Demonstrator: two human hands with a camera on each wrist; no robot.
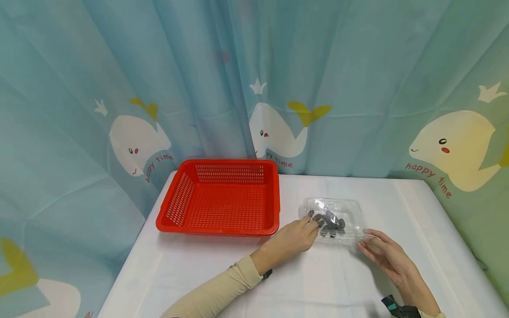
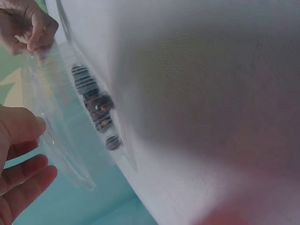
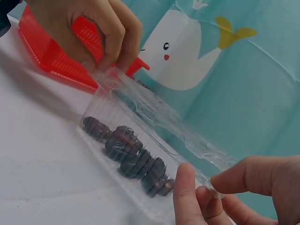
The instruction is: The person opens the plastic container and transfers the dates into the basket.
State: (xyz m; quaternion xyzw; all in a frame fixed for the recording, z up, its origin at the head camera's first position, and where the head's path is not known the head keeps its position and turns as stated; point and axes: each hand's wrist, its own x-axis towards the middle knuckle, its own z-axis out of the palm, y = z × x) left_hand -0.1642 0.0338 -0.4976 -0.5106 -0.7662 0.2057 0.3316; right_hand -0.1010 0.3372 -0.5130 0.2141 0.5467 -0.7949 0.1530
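Note:
A clear plastic clamshell box [image 1: 353, 211] lies on the table, with several dark, wrinkled oval fruits [image 3: 136, 154] inside; I cannot tell their exact kind. My left hand [image 1: 292, 238] pinches the near left corner of the box's rim between thumb and fingers. At the near right corner, my right hand [image 1: 387, 256] pinches the rim too. The right wrist view shows the lid edge [image 3: 173, 131] along the top of the box, between both hands. In the left wrist view the fruits [image 2: 97, 105] show through the ribbed side wall.
To the left of the box stands a red plastic basket [image 1: 226, 232] with perforated walls and nothing visible in it. A white cloth covers the table [image 1: 326, 282]. Behind it hangs a blue-green curtain [image 1: 358, 66] printed with whales.

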